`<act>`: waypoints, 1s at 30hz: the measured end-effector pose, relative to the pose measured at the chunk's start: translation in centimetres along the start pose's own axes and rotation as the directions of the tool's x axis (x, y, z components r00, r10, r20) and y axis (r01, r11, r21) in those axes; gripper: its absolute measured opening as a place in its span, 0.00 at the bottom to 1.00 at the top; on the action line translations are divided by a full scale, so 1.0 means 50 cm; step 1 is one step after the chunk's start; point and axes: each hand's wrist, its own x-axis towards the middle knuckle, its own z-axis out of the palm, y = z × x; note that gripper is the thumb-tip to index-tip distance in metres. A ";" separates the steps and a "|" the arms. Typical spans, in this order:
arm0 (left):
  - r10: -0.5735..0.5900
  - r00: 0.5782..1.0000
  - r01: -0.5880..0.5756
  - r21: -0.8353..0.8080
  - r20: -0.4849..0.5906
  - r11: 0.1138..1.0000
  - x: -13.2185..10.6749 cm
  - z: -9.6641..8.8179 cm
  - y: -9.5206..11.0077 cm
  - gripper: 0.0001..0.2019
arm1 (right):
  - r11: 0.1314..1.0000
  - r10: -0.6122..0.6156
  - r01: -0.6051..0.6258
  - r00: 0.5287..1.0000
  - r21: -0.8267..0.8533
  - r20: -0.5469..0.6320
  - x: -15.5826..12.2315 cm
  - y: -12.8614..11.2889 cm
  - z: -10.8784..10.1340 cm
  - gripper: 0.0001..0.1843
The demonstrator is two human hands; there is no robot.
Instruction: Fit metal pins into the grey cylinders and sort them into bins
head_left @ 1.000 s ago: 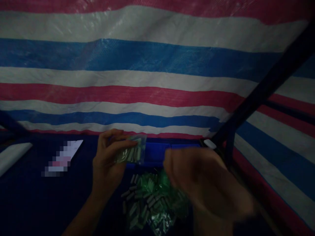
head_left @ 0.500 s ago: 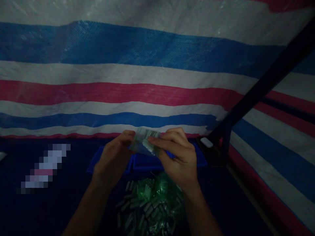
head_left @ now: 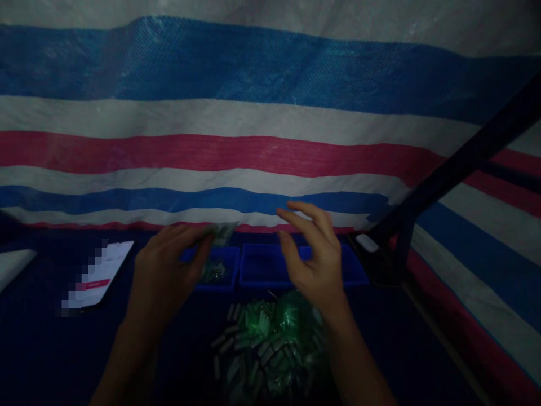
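My left hand (head_left: pixel 167 265) pinches a small clear plastic bag (head_left: pixel 222 232) of pale little pieces and holds it over the left blue tray (head_left: pixel 217 270), which has a few pieces in it. My right hand (head_left: pixel 315 254) hovers over the middle blue tray (head_left: pixel 264 265), fingers spread, holding nothing. Below both hands lies a heap of green-tinted small bags and loose pale cylinders (head_left: pixel 266 344) on the dark table.
A phone (head_left: pixel 99 273) lies on the table at the left, and a white object (head_left: pixel 12 265) sits at the far left edge. A dark metal bar (head_left: pixel 456 169) with a bracket stands at the right. A striped red, white and blue tarp (head_left: pixel 253 152) hangs behind.
My right hand came up to the bag, gripped it with the left, then let go and opened. My left hand carried the bag leftward over the left tray.
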 end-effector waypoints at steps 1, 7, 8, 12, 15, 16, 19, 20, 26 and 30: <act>0.006 0.999 -0.009 0.085 0.033 0.996 -0.017 0.003 -0.007 0.10 | 1.000 0.021 -0.020 0.999 0.022 -0.040 0.000 -0.001 -0.009 0.17; 0.020 0.920 -0.059 0.086 0.391 0.995 -0.228 0.018 0.017 0.19 | 0.990 0.091 -0.066 0.975 0.127 -0.204 -0.002 -0.021 -0.047 0.12; 0.090 0.864 -0.108 0.008 0.495 0.994 -0.264 0.017 0.029 0.19 | 0.989 0.090 -0.061 0.972 0.134 -0.218 -0.002 -0.025 -0.049 0.11; 0.119 0.756 -0.119 -0.045 0.644 0.992 -0.343 0.023 0.063 0.20 | 0.985 0.058 -0.015 0.966 0.172 -0.252 -0.004 -0.039 -0.049 0.10; 0.182 0.775 -0.162 -0.088 0.606 0.983 -0.333 0.030 0.057 0.15 | 0.982 0.048 -0.003 0.971 0.189 -0.235 -0.007 -0.048 -0.048 0.10; 0.218 0.797 -0.189 -0.109 0.563 0.976 -0.320 0.030 0.052 0.14 | 0.982 0.051 -0.009 0.974 0.189 -0.222 -0.009 -0.050 -0.047 0.10; 0.261 0.909 -0.233 -0.126 0.324 0.964 -0.262 0.022 0.043 0.10 | 0.976 0.123 -0.095 0.983 0.197 -0.135 -0.012 -0.054 -0.041 0.10; 0.231 0.949 -0.211 -0.114 0.214 0.971 -0.238 0.018 0.046 0.08 | 0.967 0.174 -0.155 0.982 0.201 -0.080 -0.013 -0.054 -0.037 0.10; 0.080 0.935 -0.141 -0.156 -0.345 0.978 -0.089 0.008 0.110 0.07 | 0.799 0.398 -0.529 0.821 0.285 0.409 -0.008 -0.045 -0.007 0.18; 0.206 0.928 -0.285 -0.236 -0.309 0.929 -0.041 0.020 0.133 0.04 | 0.713 0.292 -0.467 0.876 0.522 0.384 -0.009 -0.031 -0.019 0.15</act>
